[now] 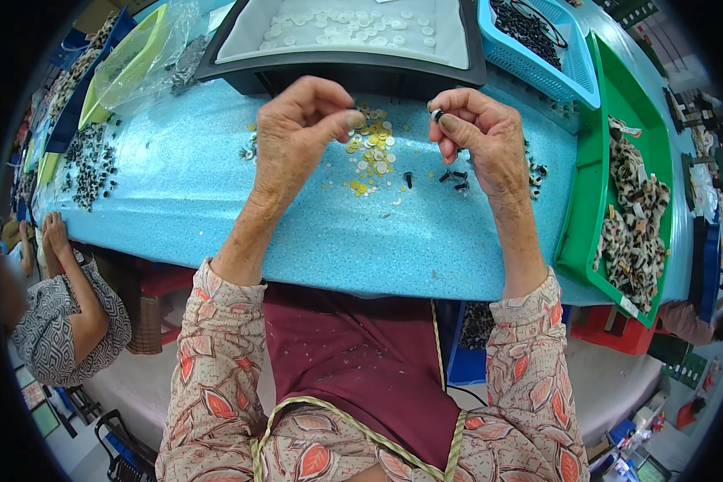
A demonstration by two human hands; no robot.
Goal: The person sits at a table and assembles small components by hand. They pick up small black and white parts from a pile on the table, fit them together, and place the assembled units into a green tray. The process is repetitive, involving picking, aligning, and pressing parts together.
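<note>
Above the blue tabletop my left hand (296, 132) is raised with thumb and index finger close together. Something small and dark seems to show at their tips, too small to name. Across from it, my right hand (484, 132) pinches a small black peg with a white washer (437, 116) between thumb and index finger. Between and below the hands lies a loose heap of yellow and white washers (375, 153). A single black peg (409, 179) rests near the heap, and several black pegs (461, 175) lie beneath my right hand.
A black tray (337, 79) of white discs stands ahead. At right are a light blue basket (554, 76) of black parts and a green crate (580, 205) of spotted plush pieces. Black parts (92, 165) are scattered at left, where another person (72, 309) sits.
</note>
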